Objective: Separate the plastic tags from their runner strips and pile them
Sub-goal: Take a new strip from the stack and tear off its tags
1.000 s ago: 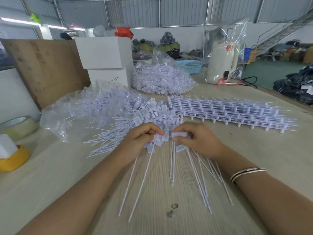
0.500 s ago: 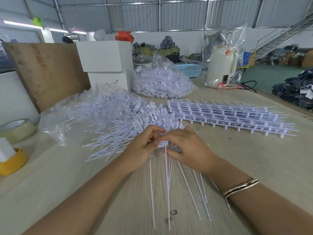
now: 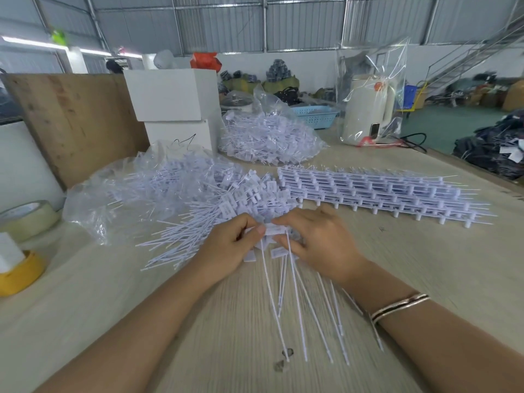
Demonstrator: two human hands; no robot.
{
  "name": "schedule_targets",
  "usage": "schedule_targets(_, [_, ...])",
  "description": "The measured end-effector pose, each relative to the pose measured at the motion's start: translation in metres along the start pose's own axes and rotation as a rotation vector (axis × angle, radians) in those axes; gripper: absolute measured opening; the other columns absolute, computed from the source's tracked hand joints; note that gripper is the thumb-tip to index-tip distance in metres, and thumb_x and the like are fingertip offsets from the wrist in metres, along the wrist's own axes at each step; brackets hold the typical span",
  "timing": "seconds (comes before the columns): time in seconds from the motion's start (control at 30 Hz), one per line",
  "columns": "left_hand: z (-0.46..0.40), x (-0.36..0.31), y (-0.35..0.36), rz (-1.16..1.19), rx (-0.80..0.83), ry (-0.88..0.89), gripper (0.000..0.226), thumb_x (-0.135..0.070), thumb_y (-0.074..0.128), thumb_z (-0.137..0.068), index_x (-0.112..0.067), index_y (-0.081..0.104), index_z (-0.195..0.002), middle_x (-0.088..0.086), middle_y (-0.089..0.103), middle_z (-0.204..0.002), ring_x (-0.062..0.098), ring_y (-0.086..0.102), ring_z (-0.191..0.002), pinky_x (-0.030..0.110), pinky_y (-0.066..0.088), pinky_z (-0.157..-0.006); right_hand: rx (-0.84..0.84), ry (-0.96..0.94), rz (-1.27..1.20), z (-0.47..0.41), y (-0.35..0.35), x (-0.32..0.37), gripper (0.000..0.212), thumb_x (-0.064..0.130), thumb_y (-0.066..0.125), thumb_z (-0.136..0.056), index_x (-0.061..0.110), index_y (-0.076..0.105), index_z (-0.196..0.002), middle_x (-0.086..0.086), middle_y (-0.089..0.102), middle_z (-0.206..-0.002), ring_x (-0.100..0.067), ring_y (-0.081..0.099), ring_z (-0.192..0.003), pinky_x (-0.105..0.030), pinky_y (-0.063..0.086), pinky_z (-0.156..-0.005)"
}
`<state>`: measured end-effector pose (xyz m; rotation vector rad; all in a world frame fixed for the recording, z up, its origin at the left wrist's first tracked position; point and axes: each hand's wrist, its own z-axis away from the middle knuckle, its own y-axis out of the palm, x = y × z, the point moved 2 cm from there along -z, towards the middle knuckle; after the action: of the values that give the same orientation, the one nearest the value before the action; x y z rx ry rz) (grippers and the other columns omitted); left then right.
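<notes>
Far left on the pale wood-grain surface (image 3: 425, 279): a roll of beige tape (image 3: 27, 219) and a yellow tape roll (image 3: 19, 275), just clutter. Right of those, a crumpled clear plastic bag (image 3: 113, 194) with the loose pile of separated white plastic tags (image 3: 204, 211) spilling out of it, thin tails fanned toward the near left. Left hand (image 3: 229, 251) sits at the near edge of that pile, fingers curled, thumb and forefinger pinching the flat head end of a small white tag cluster (image 3: 272, 242) at centre. Right hand (image 3: 317, 245) pinches the same cluster from the other side, fingers curled over it. The cluster's long tails (image 3: 297, 307) trail near, lying flat on the surface between the forearms. Right of the hands, well apart, the stack of unseparated white runner strips (image 3: 382, 194) runs toward the far right, tags still in rows on their rails. Handling, as I judge it: tags very light, heads stiff and small, tails whippy and prone to tangling, joint to the runner likely thin and made to snap. Take hold at the rectangular head close to the joint, one hand either side, and twist or bend; pulling by the tail would likely just flex it. Look: matte white, flat rectangular head with a window, one needle-thin tail each.
</notes>
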<state>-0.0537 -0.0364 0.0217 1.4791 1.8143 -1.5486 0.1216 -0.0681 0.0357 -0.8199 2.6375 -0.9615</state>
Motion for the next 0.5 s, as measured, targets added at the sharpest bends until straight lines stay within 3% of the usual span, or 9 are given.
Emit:
schedule_targets(0.1, [0.0012, -0.0011, 0.0022, -0.023, 0.022, 0.029, 0.022, -0.03, 0.054, -0.093, -0.032, 0.056, -0.071, -0.012, 0.049, -0.055, 0.002, 0.041, -0.052, 0.014, 0.031, -0.051, 0.022, 0.025, -0.02, -0.0001, 0.0014, -0.0003, 0.019, 0.032, 0.075, -0.072, 0.015, 0.07, -0.08, 0.004, 0.069, -0.064, -0.015, 0.061, -0.05, -0.031, 0.045, -0.067])
schedule_targets(0.27, [0.0009, -0.0042, -0.0008, -0.004, 0.034, 0.082, 0.018, -0.024, 0.055, -0.093, -0.028, 0.057, -0.076, -0.014, 0.053, -0.056, 0.003, 0.042, -0.051, 0.015, 0.03, -0.053, 0.151, 0.134, -0.138, 0.0004, 0.003, -0.0022, 0.023, 0.034, 0.058, -0.087, 0.015, 0.071, -0.084, 0.0, 0.067, -0.062, -0.02, 0.06, -0.052, -0.027, 0.028, -0.068])
schedule_targets(0.37, [0.0013, -0.0058, -0.0007, 0.016, 0.026, 0.124, 0.013, -0.023, 0.056, -0.093, -0.025, 0.058, -0.081, 0.003, 0.064, -0.072, 0.027, 0.055, -0.067, 0.029, 0.039, -0.062, 0.229, 0.245, -0.347, 0.0021, 0.0064, -0.0061, 0.031, 0.038, 0.05, -0.093, 0.017, 0.071, -0.088, -0.003, 0.068, -0.065, -0.023, 0.06, -0.057, -0.024, 0.029, -0.069])
schedule_targets(0.5, [0.0012, -0.0097, -0.0017, 0.119, 0.027, 0.126, 0.014, -0.029, 0.056, -0.092, -0.025, 0.059, -0.08, 0.008, 0.061, -0.074, 0.027, 0.053, -0.067, 0.03, 0.04, -0.064, 0.143, 0.246, -0.522, 0.0012, 0.0044, -0.0068, 0.025, 0.032, 0.056, -0.09, 0.013, 0.072, -0.084, -0.006, 0.066, -0.063, -0.022, 0.06, -0.056, -0.033, 0.044, -0.064])
